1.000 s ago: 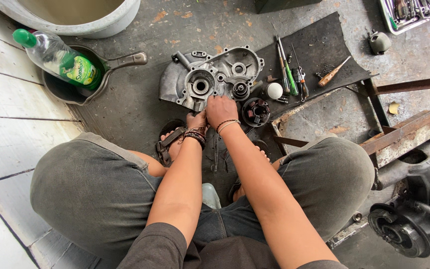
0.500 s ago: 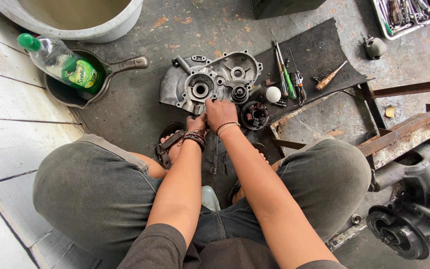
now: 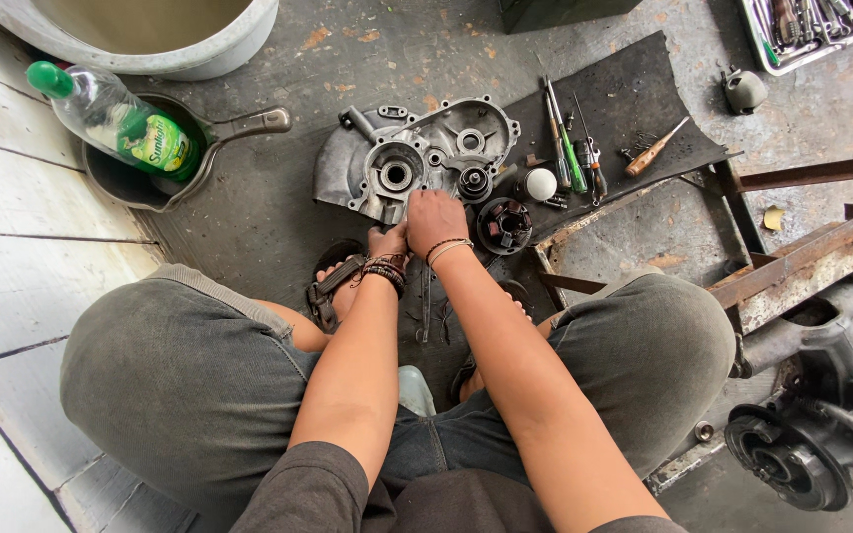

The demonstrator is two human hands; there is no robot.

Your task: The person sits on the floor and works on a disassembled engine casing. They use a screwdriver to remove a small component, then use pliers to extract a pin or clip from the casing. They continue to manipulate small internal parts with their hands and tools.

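Crouched on the floor, you press your right hand (image 3: 433, 219) and left hand (image 3: 385, 240) against the near edge of the engine casing (image 3: 407, 163), beside screwdrivers (image 3: 567, 148); grip cannot be told.

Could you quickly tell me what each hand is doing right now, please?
Left hand: at the engine casing's near edge; grip cannot be told.
Right hand: curled, fingers on the casing; anything held cannot be told.

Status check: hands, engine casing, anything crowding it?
Right hand and left hand on engine casing near edge. Round black part and screwdrivers close beside.
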